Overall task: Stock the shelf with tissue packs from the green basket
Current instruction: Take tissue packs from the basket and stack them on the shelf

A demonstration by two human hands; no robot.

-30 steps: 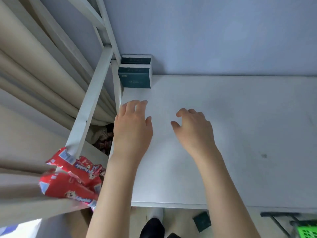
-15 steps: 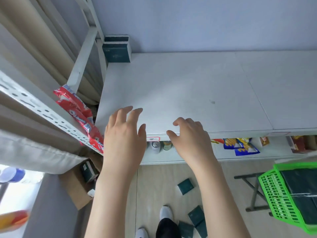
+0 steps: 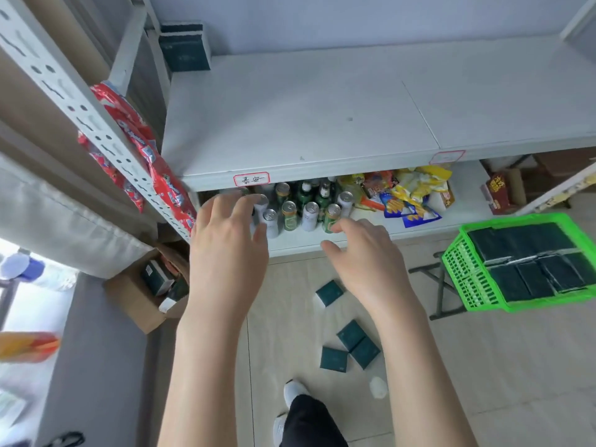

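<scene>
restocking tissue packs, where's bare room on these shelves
The upper shelf is bare from the stacked tissue packs in its back left corner across to the right end. The lower shelf is crowded: cans at left, snack bags mid-shelf, with a bare gap before the red box.

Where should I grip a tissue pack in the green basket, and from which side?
From above: the green basket is open on top and walled at the sides. The tissue packs lie flat, close together, so probably pinch opposite edges.
</scene>
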